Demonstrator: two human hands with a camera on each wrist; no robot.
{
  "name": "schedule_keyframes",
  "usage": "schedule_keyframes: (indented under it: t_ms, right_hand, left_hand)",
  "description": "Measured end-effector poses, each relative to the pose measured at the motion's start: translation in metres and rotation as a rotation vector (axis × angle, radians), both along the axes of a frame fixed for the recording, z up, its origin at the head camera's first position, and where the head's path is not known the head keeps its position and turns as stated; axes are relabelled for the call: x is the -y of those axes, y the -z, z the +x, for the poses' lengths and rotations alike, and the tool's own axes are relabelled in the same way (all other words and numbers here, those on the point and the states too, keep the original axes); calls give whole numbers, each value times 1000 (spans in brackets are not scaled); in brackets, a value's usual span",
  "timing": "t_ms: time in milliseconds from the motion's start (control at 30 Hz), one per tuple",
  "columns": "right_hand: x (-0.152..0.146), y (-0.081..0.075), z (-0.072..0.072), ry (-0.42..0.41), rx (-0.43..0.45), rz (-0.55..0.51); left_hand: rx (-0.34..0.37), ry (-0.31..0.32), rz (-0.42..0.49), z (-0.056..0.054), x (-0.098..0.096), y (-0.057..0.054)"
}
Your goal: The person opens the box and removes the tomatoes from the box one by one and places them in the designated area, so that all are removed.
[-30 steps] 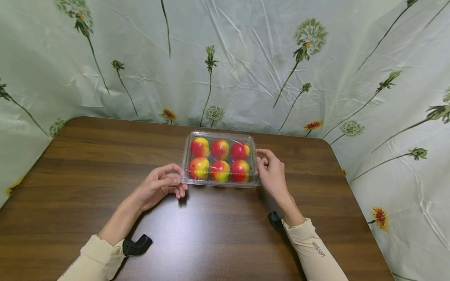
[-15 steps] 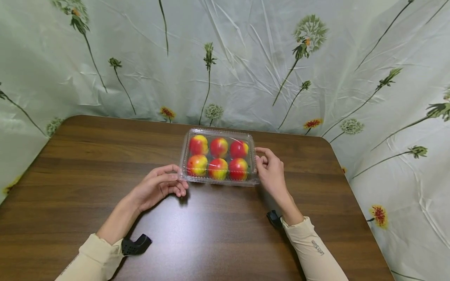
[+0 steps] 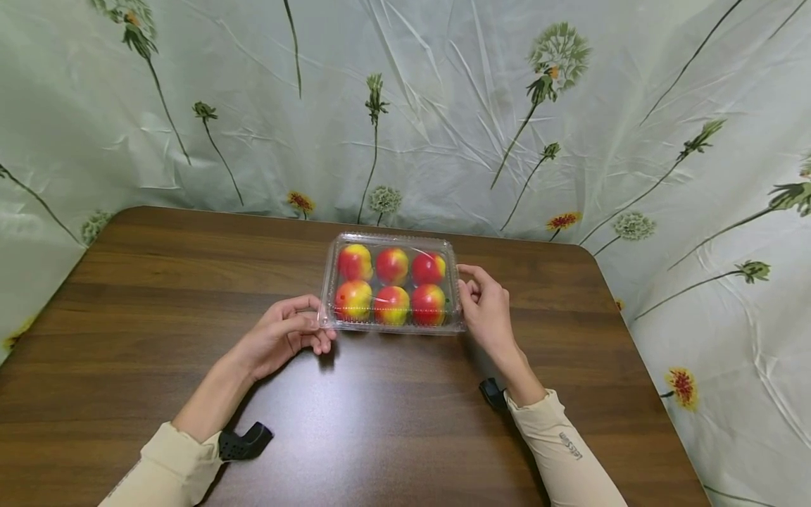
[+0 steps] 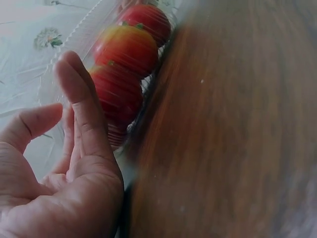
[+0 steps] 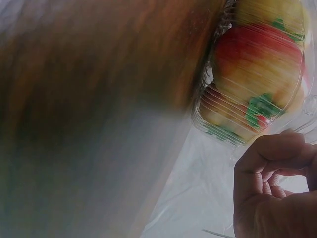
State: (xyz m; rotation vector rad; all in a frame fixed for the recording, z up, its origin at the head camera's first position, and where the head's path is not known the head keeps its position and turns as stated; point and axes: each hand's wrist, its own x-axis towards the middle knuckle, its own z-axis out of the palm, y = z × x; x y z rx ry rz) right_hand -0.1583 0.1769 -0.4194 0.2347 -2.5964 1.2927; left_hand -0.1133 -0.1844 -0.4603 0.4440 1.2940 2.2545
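A clear plastic clamshell container (image 3: 391,331) sits near the far edge of the table, its lid down. Inside are several red-and-yellow fruits (image 3: 392,265) in two rows; they look like apples or peaches, and green leaves show in the right wrist view. My left hand (image 3: 279,336) pinches the container's near left corner between thumb and fingers. On the opposite side, my right hand (image 3: 488,310) grips the rim with thumb and index finger. In the left wrist view the left hand (image 4: 74,163) is beside the container wall. The right hand (image 5: 277,183) is at the container's end in the right wrist view.
The brown wooden table (image 3: 355,429) has rounded far corners. Behind it hangs a pale curtain (image 3: 431,127) printed with flowers, close to the table's far edge. A black wrist mount (image 3: 246,442) sticks out from the left sleeve, another (image 3: 493,393) from the right.
The head view has drifted slightly, so table, container and hands all appear a little farther left. Both hands keep the same hold on the container.
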Motion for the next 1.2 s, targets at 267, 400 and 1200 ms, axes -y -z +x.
schedule_keyframes:
  t_ms: [267, 400, 1200]
  right_hand:
    - [1, 1, 0, -2, -15, 18]
    - [1, 1, -1, 1, -29, 30]
    - [1, -1, -1, 14, -11, 42]
  left_hand:
    - [17, -44, -5, 0, -3, 2]
    - [29, -58, -7, 0, -4, 2]
    - [-50, -79, -25, -1, -3, 6]
